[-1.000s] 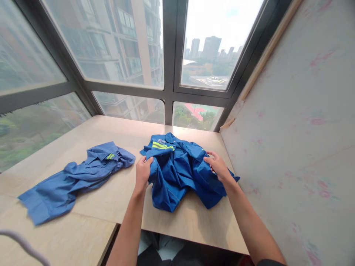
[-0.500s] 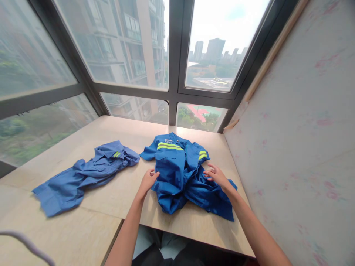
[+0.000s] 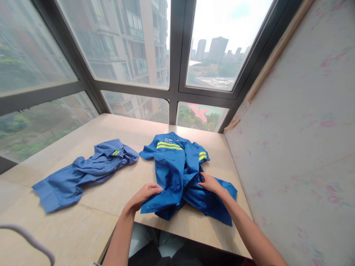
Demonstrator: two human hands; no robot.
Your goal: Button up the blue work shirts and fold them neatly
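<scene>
1. Work shirt (image 3: 172, 166): a bright blue woven garment with short sleeves, lying crumpled and partly doubled over at the near right of the counter (image 3: 122, 199), its lower edge close to the counter's front rim. It is judged light, limp and free of stiffness. It will sag and slide wherever it is unsupported, so firm seams, the hem and the collar offer the surest hold.
2. Reflective stripes (image 3: 169, 146): yellow-green bands with a pale centre line across the chest and one sleeve. They look smoother and slightly firmer than the cloth around them.
3. Left hand (image 3: 145, 194): its grip is closed on the shirt's lower left edge, thumb on top of the cloth.
4. Right hand (image 3: 209, 183): its fingers lie in a central fold of the shirt. Whether this grip pinches the cloth or only presses on it cannot be told.
5. Second shirt (image 3: 83, 173): a paler, duller blue, bunched lengthwise and well apart to the left, with a small stripe of the same kind.
6. Counter: pale plywood sheets, matt and flat, with a visible seam.
7. Window frame (image 3: 174, 92): dark metal bars holding large panes.
8. Wall panel (image 3: 291, 129): a pale board with faint pink marks.
</scene>
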